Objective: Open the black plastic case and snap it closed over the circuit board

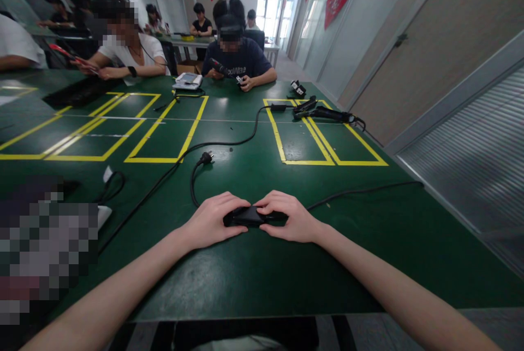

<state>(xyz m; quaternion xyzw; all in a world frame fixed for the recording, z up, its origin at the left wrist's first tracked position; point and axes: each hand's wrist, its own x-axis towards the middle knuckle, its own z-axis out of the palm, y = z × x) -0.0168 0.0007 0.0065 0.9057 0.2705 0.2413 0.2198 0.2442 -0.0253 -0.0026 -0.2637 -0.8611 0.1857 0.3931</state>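
Note:
A black power adapter [251,216] lies low over the green table [229,280], held from both ends. My left hand [216,217] grips its left end between thumb and fingers. Around the right end, my right hand [285,215] is closed in the same way. From the left side a black cord curves up to a plug [207,158] whose prongs point right. Another black cord [364,189] runs from beside my right hand toward the table's right edge.
Yellow tape rectangles [335,163] mark the table farther off. Black tools [327,113] lie at the back right; a long cable [221,143] crosses the middle. A white device [188,81] sits near two seated people. A pixelated area covers the left foreground.

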